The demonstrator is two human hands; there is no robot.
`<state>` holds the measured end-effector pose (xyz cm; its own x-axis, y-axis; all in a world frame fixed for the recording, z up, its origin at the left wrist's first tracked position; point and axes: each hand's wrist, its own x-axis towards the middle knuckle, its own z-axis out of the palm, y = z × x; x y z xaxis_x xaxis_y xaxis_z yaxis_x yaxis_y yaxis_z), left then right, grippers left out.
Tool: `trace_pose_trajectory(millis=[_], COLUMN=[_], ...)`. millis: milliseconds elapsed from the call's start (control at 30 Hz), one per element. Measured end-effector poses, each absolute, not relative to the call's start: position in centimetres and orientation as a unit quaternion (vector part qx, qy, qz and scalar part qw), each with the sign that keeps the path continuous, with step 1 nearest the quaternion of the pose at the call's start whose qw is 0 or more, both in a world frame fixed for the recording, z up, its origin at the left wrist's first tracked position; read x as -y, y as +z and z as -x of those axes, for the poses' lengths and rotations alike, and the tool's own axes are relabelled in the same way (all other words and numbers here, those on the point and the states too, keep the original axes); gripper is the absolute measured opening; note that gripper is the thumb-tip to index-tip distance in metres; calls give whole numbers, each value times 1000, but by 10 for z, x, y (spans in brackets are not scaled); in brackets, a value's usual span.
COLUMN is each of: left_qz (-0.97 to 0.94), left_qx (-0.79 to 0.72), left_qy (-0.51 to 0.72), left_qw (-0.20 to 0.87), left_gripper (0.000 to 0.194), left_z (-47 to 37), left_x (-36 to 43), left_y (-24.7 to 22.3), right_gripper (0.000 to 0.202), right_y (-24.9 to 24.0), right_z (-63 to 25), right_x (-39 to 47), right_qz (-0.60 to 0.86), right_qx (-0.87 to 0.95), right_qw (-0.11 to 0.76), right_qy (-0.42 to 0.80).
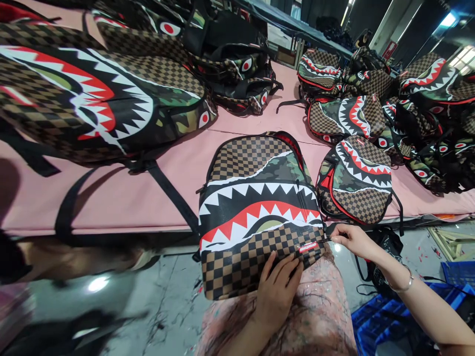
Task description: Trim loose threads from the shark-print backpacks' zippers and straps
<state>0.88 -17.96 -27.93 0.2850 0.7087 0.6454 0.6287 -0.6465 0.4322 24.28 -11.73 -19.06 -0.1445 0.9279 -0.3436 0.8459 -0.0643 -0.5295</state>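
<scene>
A workshop; backpacks (345, 118) heaped along a pink table (285, 116); scrap-strewn floor (174, 291).

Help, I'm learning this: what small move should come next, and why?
Probably a gentle pull by the right hand: it pinches a thin dark item, hard to identify, at the right edge of the brown-and-black checkered backpack, while the left hand rests on its front.
</scene>
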Motion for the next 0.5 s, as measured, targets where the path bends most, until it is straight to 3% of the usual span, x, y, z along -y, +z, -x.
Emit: trace_pose_trajectory(millis=[500], left_qz=[-790], left_qx=[-421], left_qy=[443], left_qw=[54], left_gripper=[22], left_z=[-9], left_x=[179], left_y=[-281], right_gripper=[14], right_y=[-196], right_z=[-236], right_x=[114], right_qz=[639], right_qx=[701], right_qw=[75], right_qy=[306])
